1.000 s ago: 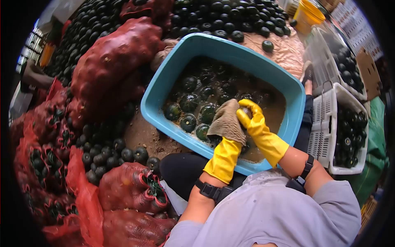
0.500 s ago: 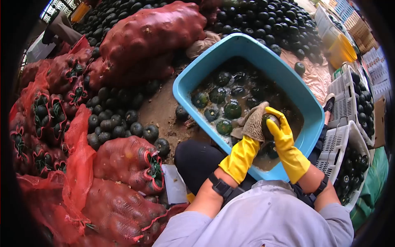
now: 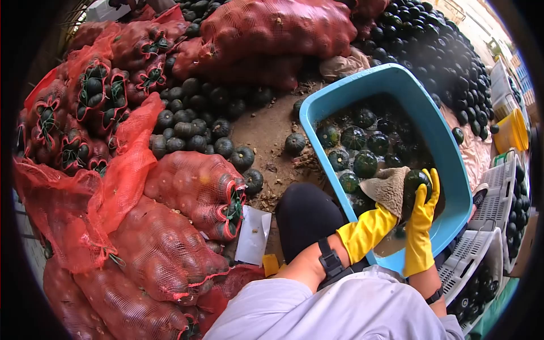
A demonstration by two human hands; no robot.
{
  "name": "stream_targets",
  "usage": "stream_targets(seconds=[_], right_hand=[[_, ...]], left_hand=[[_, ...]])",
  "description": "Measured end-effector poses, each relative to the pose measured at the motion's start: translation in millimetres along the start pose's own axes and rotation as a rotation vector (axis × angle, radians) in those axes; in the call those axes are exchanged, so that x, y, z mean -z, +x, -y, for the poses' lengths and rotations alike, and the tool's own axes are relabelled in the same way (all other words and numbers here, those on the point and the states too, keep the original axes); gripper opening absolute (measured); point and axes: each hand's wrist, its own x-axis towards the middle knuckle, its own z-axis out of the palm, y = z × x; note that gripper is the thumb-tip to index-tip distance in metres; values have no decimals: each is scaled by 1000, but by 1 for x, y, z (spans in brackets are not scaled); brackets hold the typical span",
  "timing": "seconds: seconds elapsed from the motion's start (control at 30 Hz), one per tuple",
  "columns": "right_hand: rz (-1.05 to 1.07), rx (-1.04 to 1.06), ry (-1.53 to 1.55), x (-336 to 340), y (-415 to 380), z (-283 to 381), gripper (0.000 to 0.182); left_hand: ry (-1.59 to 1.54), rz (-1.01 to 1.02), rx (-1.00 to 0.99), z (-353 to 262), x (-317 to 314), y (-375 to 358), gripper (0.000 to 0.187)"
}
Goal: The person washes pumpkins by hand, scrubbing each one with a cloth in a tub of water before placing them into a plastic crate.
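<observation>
My right hand (image 3: 421,218), in a yellow rubber glove, grips a dark green pumpkin (image 3: 415,186) from its right side, thumb and fingers curved around it. A tan, rough cloth (image 3: 391,191) covers the fingers of my left hand (image 3: 371,226), also gloved in yellow, and presses against the pumpkin's left side. Both hands are over the near part of a light blue tub (image 3: 416,90). Murky water stands in the tub, with several more green pumpkins (image 3: 365,163) in it, wet and partly under the surface.
Red mesh sacks (image 3: 158,246) full of pumpkins lie along the left, and a large one (image 3: 277,28) lies behind. Loose pumpkins (image 3: 242,157) sit on the dirt floor; a big heap (image 3: 442,51) rises at the back right. White crates (image 3: 470,249) and a yellow bucket (image 3: 511,131) stand at right.
The view has swung left, so the tub and hands appear farther right. The pumpkin has been turned and shows more of its dark green side; my right fingers now point more upward.
</observation>
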Motion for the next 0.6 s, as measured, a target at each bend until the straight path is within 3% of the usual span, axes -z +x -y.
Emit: stream_targets(seconds=[0.03, 0.07, 0.1, 0.17, 0.23, 0.3, 0.33, 0.37, 0.43, 0.47, 0.5, 0.57, 0.6], right_hand=[[135, 121, -235, 6, 1, 2, 55], [250, 43, -279, 17, 4, 11, 64], [360, -160, -131, 17, 0, 29, 65], [429, -266, -286, 11, -9, 48, 65], [537, -269, 91, 39, 6, 2, 60], [149, -609, 567, 5, -12, 21, 53], [40, -497, 452, -2, -14, 1, 54], [39, -206, 250, -8, -9, -22, 54], [93, -94, -79, 9, -11, -27, 65], [183, 19, -544, 21, -7, -9, 72], [263, 12, -347, 6, -14, 22, 74], [394, -264, -415, 1, -13, 74, 73], [375, -366, -205, 6, -7, 73, 68]], left_hand=[[56, -3, 3, 0, 3, 0, 27], [131, 13, -13, 2, 7, 0, 27], [42, -7, -18, 7, 10, -5, 27], [-140, -22, -31, 16, 15, -9, 28], [-164, -25, -19, 17, 18, -6, 28], [-112, -23, 10, 14, 13, -2, 29], [-86, -30, 22, 12, 9, -3, 29], [-64, -41, 32, 9, 5, -4, 29], [-64, -76, 39, 7, -1, -8, 30], [-102, -83, 21, 9, 2, -10, 30], [-150, -80, 9, 11, 6, -14, 30], [-246, -37, -24, 18, 12, -17, 31], [-281, -14, -37, 18, 14, -18, 31]])
